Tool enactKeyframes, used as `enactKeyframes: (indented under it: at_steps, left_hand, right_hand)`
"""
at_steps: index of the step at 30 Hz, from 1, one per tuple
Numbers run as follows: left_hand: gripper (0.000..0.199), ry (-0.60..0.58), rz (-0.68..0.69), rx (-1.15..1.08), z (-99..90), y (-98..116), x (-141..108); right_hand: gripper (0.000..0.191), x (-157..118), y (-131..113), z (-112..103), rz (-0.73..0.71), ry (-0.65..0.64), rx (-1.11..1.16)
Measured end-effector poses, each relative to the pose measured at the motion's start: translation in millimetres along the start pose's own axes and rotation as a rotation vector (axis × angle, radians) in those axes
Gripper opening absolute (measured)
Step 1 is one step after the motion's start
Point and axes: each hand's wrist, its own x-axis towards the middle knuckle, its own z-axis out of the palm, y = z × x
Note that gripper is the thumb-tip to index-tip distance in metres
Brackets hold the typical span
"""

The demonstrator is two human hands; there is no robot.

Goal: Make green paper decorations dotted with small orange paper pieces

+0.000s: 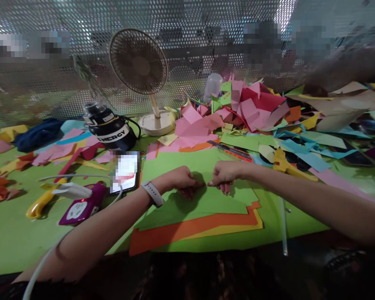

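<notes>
My left hand (183,180), with a pale watch band (153,193) at its wrist, is closed over a green sheet of paper (218,204). Facing it, my right hand (224,175) is also closed, thumb and fingers drawn together. The two sets of fingertips almost meet near the middle of the sheet. Whatever lies between the fingers, if anything, is too small to make out. Under the green sheet, orange paper (168,233) and yellow paper (225,230) stick out at the front edge. Just beyond my right hand lies a dark cutter with an orange edge (233,151).
A phone (125,171) lies left of the sheets, near a black bottle (112,131) and a fan (140,62). A purple device (83,204) and a yellow-handled tool (45,202) sit further left. Pink paper scraps (196,127) pile up behind. A yellow glue gun (289,166) lies right.
</notes>
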Motion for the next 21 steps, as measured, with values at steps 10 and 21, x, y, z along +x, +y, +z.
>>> enactKeyframes:
  at_steps: [10, 21]
  left_hand:
    - [0.049, 0.038, -0.035, -0.043, -3.1, -21, -17]
    - [0.052, 0.136, -0.157, -0.045, -29.6, -64, -53]
  right_hand:
    - [0.050, -2, 1, 1, -0.007, 0.025, -0.012]
    - [0.052, -4, -1, 1, -0.050, 0.038, -0.063]
